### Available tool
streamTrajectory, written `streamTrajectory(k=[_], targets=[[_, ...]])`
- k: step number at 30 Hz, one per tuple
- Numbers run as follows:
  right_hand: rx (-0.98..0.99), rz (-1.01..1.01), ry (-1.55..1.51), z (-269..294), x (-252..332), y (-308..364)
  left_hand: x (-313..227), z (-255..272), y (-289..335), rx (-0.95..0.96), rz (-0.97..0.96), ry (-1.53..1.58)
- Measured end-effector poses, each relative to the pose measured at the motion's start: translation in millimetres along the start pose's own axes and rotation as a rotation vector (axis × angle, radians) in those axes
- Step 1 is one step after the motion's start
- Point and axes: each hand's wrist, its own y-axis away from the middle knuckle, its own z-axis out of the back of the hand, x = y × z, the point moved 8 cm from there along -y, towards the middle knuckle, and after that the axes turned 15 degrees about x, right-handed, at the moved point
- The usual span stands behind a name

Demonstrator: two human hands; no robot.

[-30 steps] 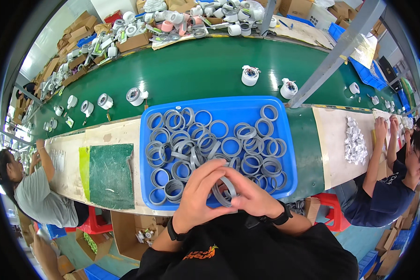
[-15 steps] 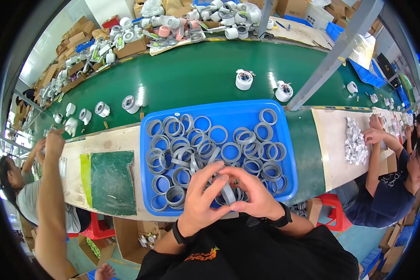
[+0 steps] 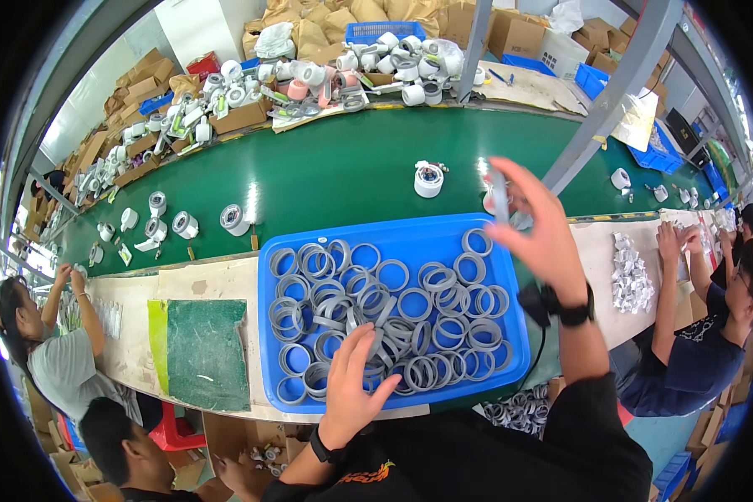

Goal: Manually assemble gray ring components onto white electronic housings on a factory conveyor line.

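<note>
One held gray ring [image 3: 499, 199], blurred

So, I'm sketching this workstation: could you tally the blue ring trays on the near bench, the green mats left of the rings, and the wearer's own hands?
Blue ring tray: 1
Green mat: 1
Own hands: 2 (left hand, right hand)
Total: 4

There is one large blue tray [image 3: 427, 236], with perhaps forty overlapping grey rings [image 3: 386, 312].
</note>
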Motion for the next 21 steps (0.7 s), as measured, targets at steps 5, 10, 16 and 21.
streamTrajectory(k=[5, 10, 16, 21], targets=[[0.255, -0.061, 0.426, -23, -112, -95, -5, 7, -3, 0.012, 0.045, -0.05], [0.567, 0.048, 0.527, -96, -193, -145, -5, 17, 13, -0.051, 0.064, -0.03], [0.67, -0.078, 0.732, -106, -186, -138, -7, 14, 22, -0.067, 0.072, -0.008], [0.412, 0.312, 0.422, -117, -14, -85, -28, 30, 9, -0.221, 0.071, -0.316]])
